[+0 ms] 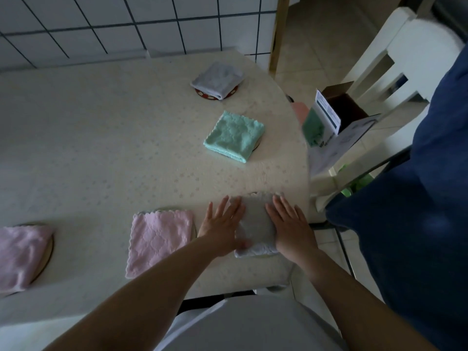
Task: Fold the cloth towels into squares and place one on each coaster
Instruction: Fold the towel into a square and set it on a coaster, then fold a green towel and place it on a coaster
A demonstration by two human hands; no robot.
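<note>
**Folded grey towel under both hands at table's near edge**

I note the table [101, 148] bearing four other folded towels: two pink towels [159, 239] [20, 257], a green towel [234, 136], a pale grey towel [217, 79] on a red coaster [202, 95]. My left hand [222, 224] and right hand [291, 224] press flat, fingers straight and slightly spread, on the grey towel [255, 221].
</note>
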